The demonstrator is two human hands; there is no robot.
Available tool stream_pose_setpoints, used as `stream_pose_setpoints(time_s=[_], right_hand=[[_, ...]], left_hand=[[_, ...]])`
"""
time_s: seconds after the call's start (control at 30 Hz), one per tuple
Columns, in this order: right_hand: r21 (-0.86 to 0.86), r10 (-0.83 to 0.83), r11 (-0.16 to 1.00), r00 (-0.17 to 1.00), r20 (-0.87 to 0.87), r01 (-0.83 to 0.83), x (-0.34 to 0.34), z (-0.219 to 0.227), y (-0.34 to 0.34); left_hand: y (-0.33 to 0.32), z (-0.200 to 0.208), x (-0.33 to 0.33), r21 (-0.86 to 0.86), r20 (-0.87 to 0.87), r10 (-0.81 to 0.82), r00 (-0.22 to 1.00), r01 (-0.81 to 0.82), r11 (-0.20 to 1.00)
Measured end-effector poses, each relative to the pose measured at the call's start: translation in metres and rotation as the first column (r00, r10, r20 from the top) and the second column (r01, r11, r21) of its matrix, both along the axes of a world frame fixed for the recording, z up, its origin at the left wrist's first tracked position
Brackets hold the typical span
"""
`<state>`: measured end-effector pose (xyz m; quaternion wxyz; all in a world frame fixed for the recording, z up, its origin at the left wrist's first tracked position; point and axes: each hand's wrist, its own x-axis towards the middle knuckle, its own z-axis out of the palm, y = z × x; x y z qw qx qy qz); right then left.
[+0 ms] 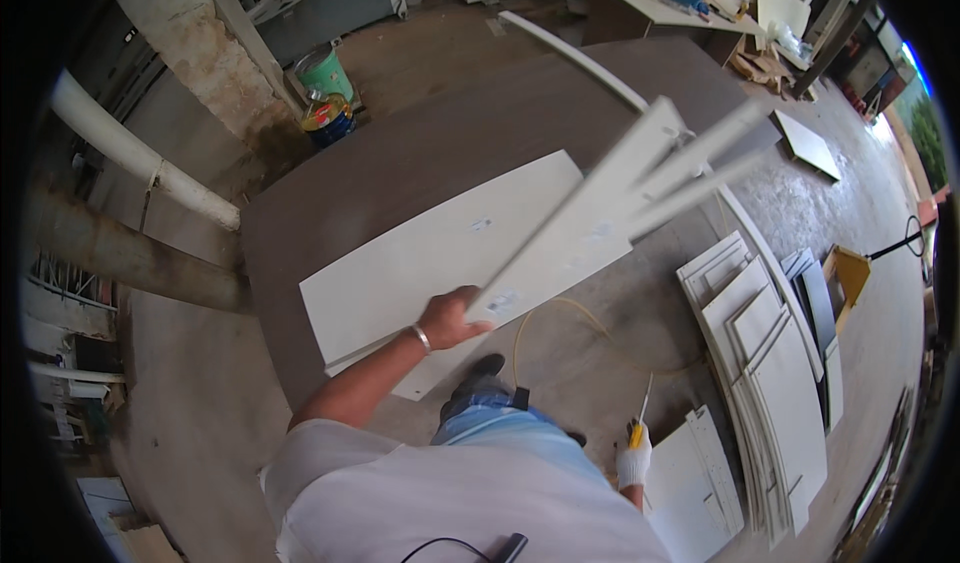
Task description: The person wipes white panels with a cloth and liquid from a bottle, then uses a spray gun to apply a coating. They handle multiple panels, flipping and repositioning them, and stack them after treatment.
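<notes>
My bare left hand (448, 317), with a metal band at the wrist, is closed round the near end of a white board (560, 225). The board stretches away to the right, where it joins several narrow white strips (700, 153) that fan out and look blurred. Under and beside it, a broad white panel (430, 253) lies flat on a brown table (420, 153). Low at my right side, my right hand (633, 463) wears a white knit glove. It is closed round the yellow handle of a screwdriver (638, 433), whose thin shaft points away from me.
Stacked white panels (760, 363) lean at the right, beside a yellow bracket (848, 281). Another white panel (695, 493) lies low by my right hand. Green and dark drums (325, 78) stand past the table, near a pillar. A yellowish hose (518, 338) trails over the floor.
</notes>
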<state>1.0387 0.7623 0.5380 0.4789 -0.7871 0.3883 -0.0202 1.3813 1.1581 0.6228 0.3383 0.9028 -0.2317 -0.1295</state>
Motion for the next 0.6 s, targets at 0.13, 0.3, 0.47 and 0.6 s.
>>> stream_pose_setpoints(time_s=[0.13, 0.3, 0.47, 0.6], right_hand=[[0.13, 0.084, 0.99, 0.966, -0.245, -0.053, 0.043, -0.007, 0.045], [-0.036, 0.18, 0.98, 0.955, -0.238, -0.193, 0.078, -0.008, 0.06], [-0.013, 0.116, 0.993, 0.973, -0.201, -0.121, 0.094, -0.014, 0.054], [0.009, 0.099, 0.995, 0.974, -0.205, -0.099, 0.093, -0.017, 0.056]], left_hand=[[0.096, -0.018, 0.0, 0.121, -0.098, 0.174, 0.98, -0.162, 0.979], [0.165, -0.063, 0.025, 0.32, 0.012, 0.252, 0.968, -0.242, 0.916], [0.202, -0.093, 0.047, 0.446, 0.164, 0.151, 0.975, -0.21, 0.87], [0.213, -0.121, 0.062, 0.481, 0.2, 0.061, 0.978, -0.152, 0.864]])
